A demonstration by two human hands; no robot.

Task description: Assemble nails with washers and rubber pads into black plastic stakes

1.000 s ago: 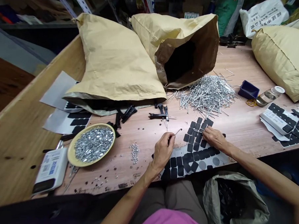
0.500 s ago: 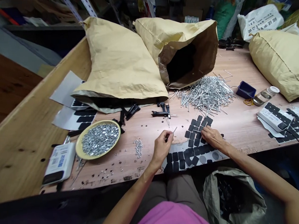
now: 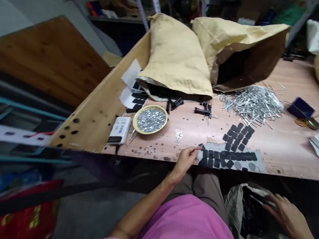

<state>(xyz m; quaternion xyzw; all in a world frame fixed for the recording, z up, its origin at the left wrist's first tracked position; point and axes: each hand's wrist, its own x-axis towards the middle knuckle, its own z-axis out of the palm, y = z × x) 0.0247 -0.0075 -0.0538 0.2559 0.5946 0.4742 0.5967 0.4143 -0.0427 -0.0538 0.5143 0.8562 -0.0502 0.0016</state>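
Observation:
My left hand [image 3: 186,160] is at the table's front edge, thumb and forefinger pinched together. A small black pad [image 3: 201,146] shows at its fingertips, by the left end of a grey sheet [image 3: 212,147] bearing rows of black pads [image 3: 231,155]. My right hand [image 3: 289,212] is below the table edge, over an open bag [image 3: 233,204] with dark plastic pieces inside. Its fingers are closed on a slim black piece with a metal rod [image 3: 258,199], blurred by motion. More black pads [image 3: 238,135] lie just beyond the sheet.
A heap of metal pins [image 3: 259,104] lies before two big paper sacks [image 3: 179,58]. Left stand a yellow bowl of small metal parts [image 3: 151,120] and a white box-shaped device [image 3: 119,130]. A dark blue tray [image 3: 301,108] is at the right. Black clips [image 3: 204,111] lie mid-table.
My right hand has gone from the black pads down to the bag below the table. My left hand has lowered to the sheet's left end. The view has swung left.

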